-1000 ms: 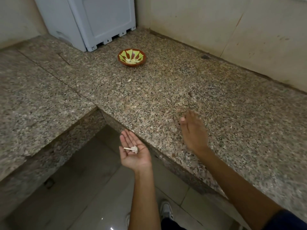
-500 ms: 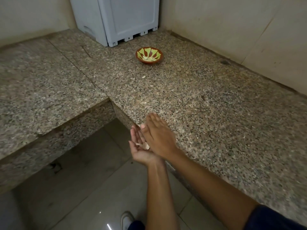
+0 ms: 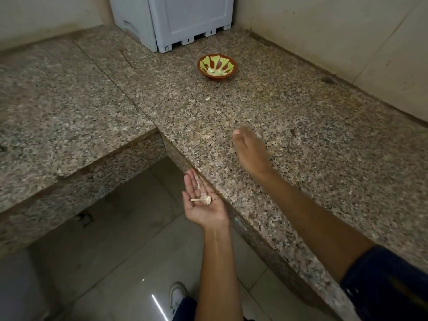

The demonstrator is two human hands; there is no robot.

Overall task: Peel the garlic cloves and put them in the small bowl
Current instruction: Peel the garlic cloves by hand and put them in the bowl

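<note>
A: Cupping upward, the left hand [image 3: 203,205] lies flat-open just off the near edge of the surface [image 3: 301,140]. Why there?

B: Likely as a catch-tray. A garlic stem with papery skin [image 3: 203,198] rests loose on the palm; no finger curls over it.

A: And the right hand [image 3: 250,154]?

B: Over the surface, blurred, fingers straight and together, holding nothing I can see. I judge it is sweeping scraps toward the left palm.

A: Where are the cloves?

B: Pale peeled cloves [image 3: 216,71] sit in the small bowl [image 3: 217,68], far from both hands, near the grey appliance [image 3: 176,19]. One whitish bit [image 3: 207,98] lies on the surface, nearer than the bowl; clove or skin, I cannot tell.
</note>
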